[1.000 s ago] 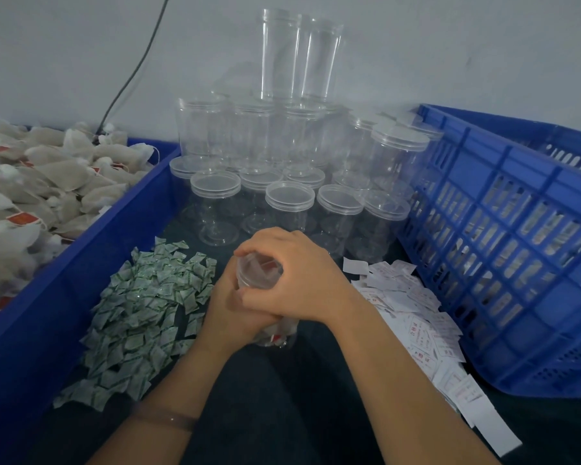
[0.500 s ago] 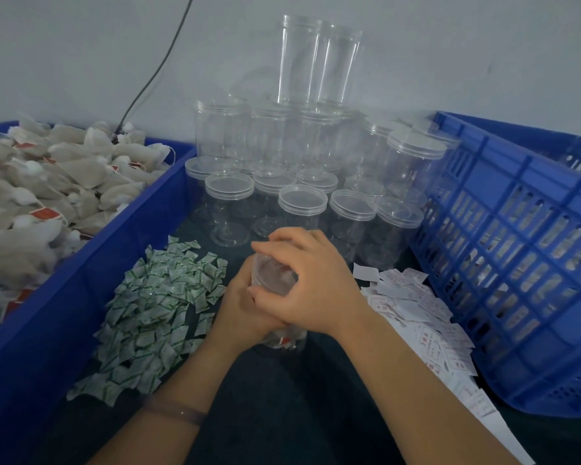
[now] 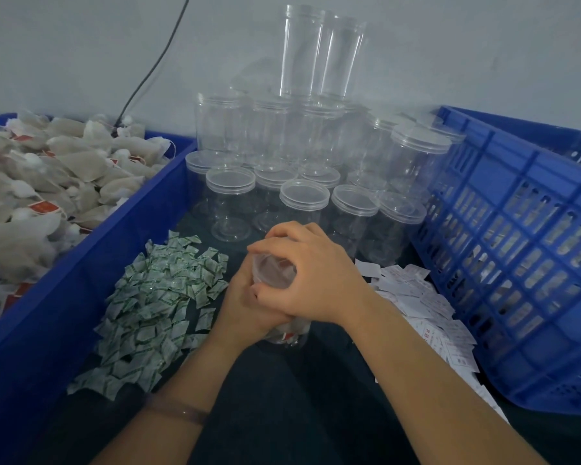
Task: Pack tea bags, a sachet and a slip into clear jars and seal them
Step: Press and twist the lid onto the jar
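Clear jar (image 3: 287, 335) stands upright on a dark work surface (image 3: 282, 397) at the middle of the view, and both of a person's hands are wrapped around it. The left hand (image 3: 245, 307) grasps the jar's side from the left, its fingers mostly hidden under the other hand. The right hand (image 3: 316, 280) sits over the jar's top, with the fingers and thumb curled down around the clear rim, which shows between them. A little white and red can be seen through the jar's base below the hands; what it is cannot be told. A thin bracelet (image 3: 178, 411) circles the left wrist, nearer the viewer than the jar. Just left of the jar lies a loose heap of small green-and-white sachets (image 3: 155, 303). Just right of the jar lies a scatter of white printed slips (image 3: 423, 310). Behind the jar, against a grey wall, empty jars (image 3: 302, 156) are stacked in tiers; those in the front row, nearest the held jar, wear clear lids. Far left of the jar, a blue bin (image 3: 81, 297) is heaped with pale tea bags (image 3: 47, 182) with red tags. Far right of the jar stands a blue crate (image 3: 517, 246) with slotted walls. A dark cable (image 3: 148, 72) runs down the wall behind and left of the jar.
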A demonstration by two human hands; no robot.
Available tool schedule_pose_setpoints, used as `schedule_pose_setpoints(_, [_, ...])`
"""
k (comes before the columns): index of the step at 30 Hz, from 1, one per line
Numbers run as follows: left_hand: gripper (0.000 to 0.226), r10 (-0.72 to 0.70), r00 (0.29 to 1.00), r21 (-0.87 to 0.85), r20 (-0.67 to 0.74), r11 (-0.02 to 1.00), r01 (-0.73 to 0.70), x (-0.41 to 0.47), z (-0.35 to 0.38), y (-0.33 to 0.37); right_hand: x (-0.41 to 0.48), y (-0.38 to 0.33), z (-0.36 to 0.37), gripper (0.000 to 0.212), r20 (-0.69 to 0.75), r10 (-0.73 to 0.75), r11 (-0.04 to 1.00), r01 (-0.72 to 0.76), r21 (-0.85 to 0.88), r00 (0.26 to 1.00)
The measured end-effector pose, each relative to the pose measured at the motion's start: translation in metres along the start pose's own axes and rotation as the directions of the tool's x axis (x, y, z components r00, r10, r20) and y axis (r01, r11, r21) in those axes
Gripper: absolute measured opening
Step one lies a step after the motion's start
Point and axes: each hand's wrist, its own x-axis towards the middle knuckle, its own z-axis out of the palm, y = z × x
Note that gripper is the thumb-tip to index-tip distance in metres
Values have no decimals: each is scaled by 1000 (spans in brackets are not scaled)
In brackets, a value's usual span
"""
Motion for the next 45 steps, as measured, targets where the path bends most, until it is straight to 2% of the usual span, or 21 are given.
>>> schedule_pose_setpoints(4, [71, -22, 1000, -9, -1, 1000, 22, -1, -2, -1, 1, 1, -4, 49, 45, -57, 996, 59, -65, 997])
schedule_pose_setpoints(10, [70, -29, 1000, 45, 4, 999, 29, 1, -3, -1, 6, 5, -10, 45, 132, -114, 992, 121, -46, 985])
schedule_pose_setpoints(13, [69, -36, 999, 59, -1, 998, 36, 1, -3, -3, 7, 5, -10, 42, 134, -98, 994, 103, -35, 986])
schedule_pose_setpoints(25, [67, -25, 997, 106, -73, 994, 33, -6, 2, 6, 2, -10, 11, 44, -44, 131, 989, -133, -68, 990])
schedule_pose_setpoints(31, [76, -22, 998, 135, -59, 990, 30, -8, 1, 6, 6, -4, -3, 37, 112, 110, 993, -115, 38, 988])
schedule_pose_setpoints(38, [68, -55, 996, 150, -75, 986, 66, -7, 2, 8, -1, -5, 0, 39, 49, 102, 994, -103, 19, 994])
schedule_pose_setpoints(42, [74, -71, 996, 113, -58, 991, 78, -9, 4, 12, -1, -5, 1, 42, 62, 94, 996, -93, -14, 994])
schedule_pose_setpoints(45, [72, -66, 997, 67, -39, 995, 68, -9, 6, 16, 0, -3, -1, 42, 105, 29, 998, -23, -59, 994])
